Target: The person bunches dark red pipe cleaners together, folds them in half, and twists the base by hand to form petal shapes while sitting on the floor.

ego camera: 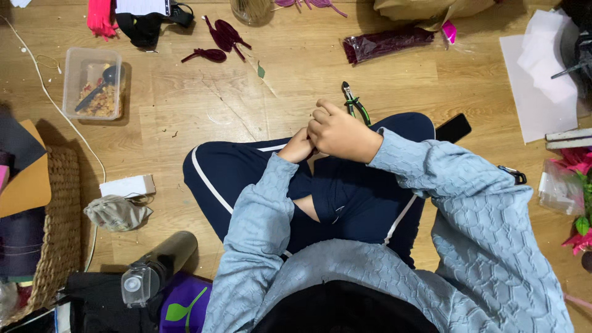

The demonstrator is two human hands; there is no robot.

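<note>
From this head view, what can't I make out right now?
- Whatever the hands are working on: the right hand covers the left hand and anything between them.
- Pliers: green handles partly behind the right hand.
- Glass jar: cut off by the top edge.
- Clear plastic tub: contents too small to tell.

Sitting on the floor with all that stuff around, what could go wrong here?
The green-handled pliers lie on the floor just beyond the right hand and left hand; a knee could press on them. The dark phone sits beside the leg and might get knocked. The white cord could snag.
</note>
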